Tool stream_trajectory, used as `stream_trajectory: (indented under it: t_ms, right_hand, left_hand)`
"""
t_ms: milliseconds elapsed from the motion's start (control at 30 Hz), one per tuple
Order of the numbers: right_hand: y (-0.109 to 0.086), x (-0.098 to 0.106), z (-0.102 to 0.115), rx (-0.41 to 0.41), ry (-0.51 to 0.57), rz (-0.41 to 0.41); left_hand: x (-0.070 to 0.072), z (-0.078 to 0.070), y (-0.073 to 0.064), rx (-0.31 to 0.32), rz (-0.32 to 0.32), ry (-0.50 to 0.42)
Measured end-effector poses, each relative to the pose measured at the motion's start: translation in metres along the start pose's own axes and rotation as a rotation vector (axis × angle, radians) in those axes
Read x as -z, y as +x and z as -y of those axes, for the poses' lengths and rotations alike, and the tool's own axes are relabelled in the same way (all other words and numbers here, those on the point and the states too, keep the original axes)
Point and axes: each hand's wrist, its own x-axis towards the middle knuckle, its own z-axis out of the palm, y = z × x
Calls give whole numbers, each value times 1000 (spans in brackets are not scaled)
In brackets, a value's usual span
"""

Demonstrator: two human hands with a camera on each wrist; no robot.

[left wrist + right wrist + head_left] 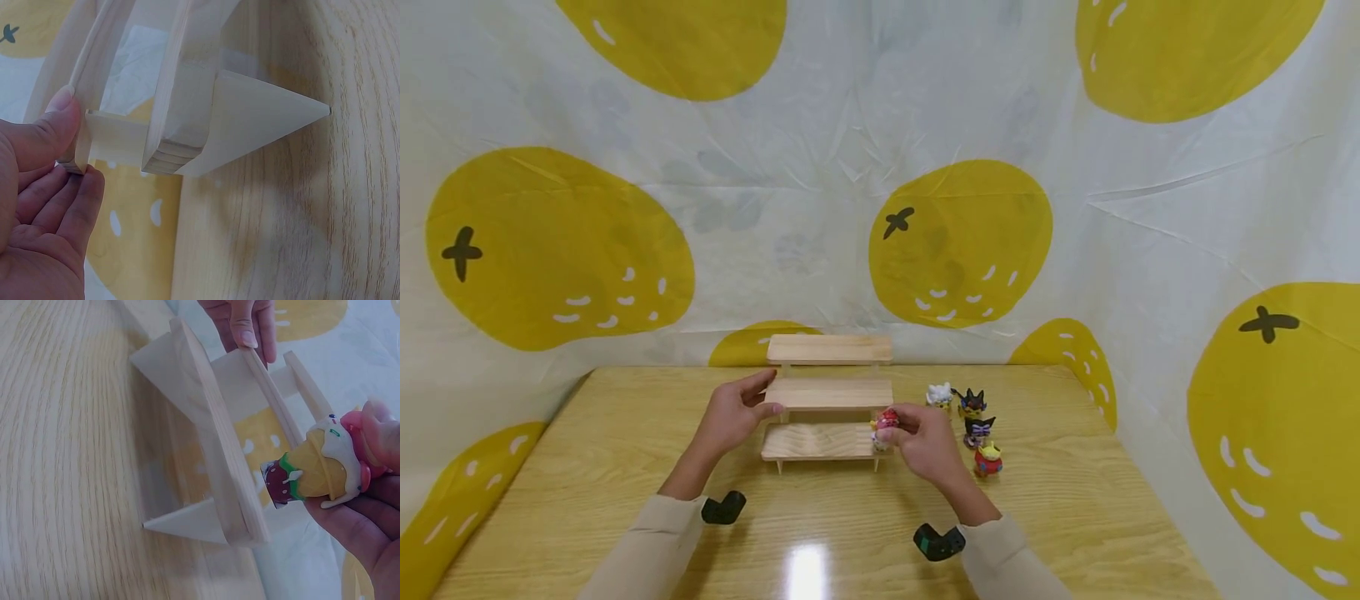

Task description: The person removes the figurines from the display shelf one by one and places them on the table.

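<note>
A three-tier wooden display stand [829, 395] stands on the table. My left hand [728, 418] pinches the left end of its middle tier, thumb on top and fingers beneath, as the left wrist view shows. In my right hand [931, 443] is a small toy figurine [322, 464] with a pink upper part, an ice-cream-cone body with white drips, and a dark red base with green trim. The right thumb and fingers grip its pink part. In the head view the figurine appears at the right end of the bottom tier; the right wrist view shows its base apart from the wood.
To the right of the stand is a group of figurines: a white one [939, 395], a black-eared one [972, 403], a black and purple one [978, 432] and a red and yellow one [988, 459]. A fruit-patterned cloth [820, 250] hangs behind the wooden table [1045, 517].
</note>
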Motion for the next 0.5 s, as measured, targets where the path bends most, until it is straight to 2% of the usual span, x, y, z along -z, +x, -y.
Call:
stream_trajectory:
  t_ms: [367, 500]
  right_hand:
    - [-2, 14, -5, 8, -2, 10]
    - [-1, 22, -8, 11, -23, 14]
  left_hand:
    - [0, 2, -4, 24, 5, 12]
    - [0, 3, -2, 10, 7, 15]
